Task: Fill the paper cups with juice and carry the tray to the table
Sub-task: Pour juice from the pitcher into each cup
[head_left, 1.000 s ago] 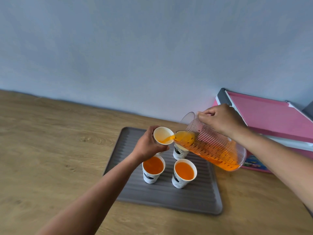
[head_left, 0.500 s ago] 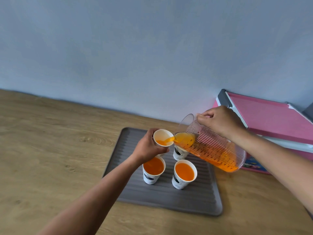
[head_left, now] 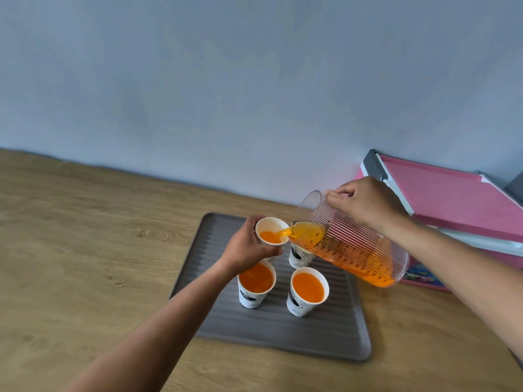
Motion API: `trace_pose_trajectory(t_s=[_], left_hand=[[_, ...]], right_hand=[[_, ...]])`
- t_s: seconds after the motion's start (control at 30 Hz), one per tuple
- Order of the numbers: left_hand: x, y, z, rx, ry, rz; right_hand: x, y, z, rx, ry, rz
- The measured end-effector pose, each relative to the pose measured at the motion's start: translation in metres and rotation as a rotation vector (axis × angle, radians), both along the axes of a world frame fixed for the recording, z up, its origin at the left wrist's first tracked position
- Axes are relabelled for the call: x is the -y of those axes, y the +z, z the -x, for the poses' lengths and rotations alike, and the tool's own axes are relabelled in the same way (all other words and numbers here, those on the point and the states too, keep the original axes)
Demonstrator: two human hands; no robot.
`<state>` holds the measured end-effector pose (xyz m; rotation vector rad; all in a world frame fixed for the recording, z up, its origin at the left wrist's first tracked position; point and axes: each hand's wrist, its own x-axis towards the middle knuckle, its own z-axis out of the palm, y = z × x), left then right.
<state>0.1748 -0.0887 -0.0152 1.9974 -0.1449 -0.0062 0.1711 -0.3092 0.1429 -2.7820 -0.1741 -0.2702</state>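
My left hand (head_left: 244, 247) grips a white paper cup (head_left: 272, 232) held over the grey ribbed tray (head_left: 334, 332). My right hand (head_left: 365, 202) holds a clear ribbed pitcher (head_left: 356, 250) tilted left, and orange juice runs from its spout into the held cup. The held cup shows a pool of juice at its bottom. Two cups full of juice stand on the tray, one on the left (head_left: 256, 284) and one on the right (head_left: 307, 290). Another cup (head_left: 300, 256) stands behind them, mostly hidden under the pitcher.
The tray rests on a wooden countertop (head_left: 85, 250) against a pale blue wall (head_left: 254, 80). A pink box with a grey and white rim (head_left: 452, 199) lies at the right, close behind the pitcher.
Juice has kept flowing from the pitcher and the level in the held cup has risen. Both hands stay almost where they were.
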Motion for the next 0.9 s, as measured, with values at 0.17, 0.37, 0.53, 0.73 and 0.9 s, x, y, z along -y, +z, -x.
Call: trace_pose_trajectory(t_s=[0.17, 0.37, 0.53, 0.73, 0.9], left_hand=[[-0.0005, -0.0006, -0.0010, -0.008, 0.003, 0.009], [0.0009, -0.0033, -0.0029, -0.020, -0.003, 0.003], [0.0016, -0.0038, -0.0039, -0.025, -0.007, -0.002], [0.0020, -0.0050, -0.0037, -0.021, -0.012, -0.003], [0.0022, -0.0052, -0.0042, -0.022, -0.015, 0.001]], right_hand=[[-0.0005, -0.0003, -0.0012, 0.009, -0.001, -0.010], [-0.0003, -0.0011, -0.0029, 0.023, -0.008, 0.012], [-0.0002, -0.0015, -0.0026, 0.012, -0.018, 0.024], [-0.0010, -0.0023, -0.0023, 0.013, -0.026, 0.026], [0.0015, -0.0026, -0.0020, 0.009, -0.023, 0.017]])
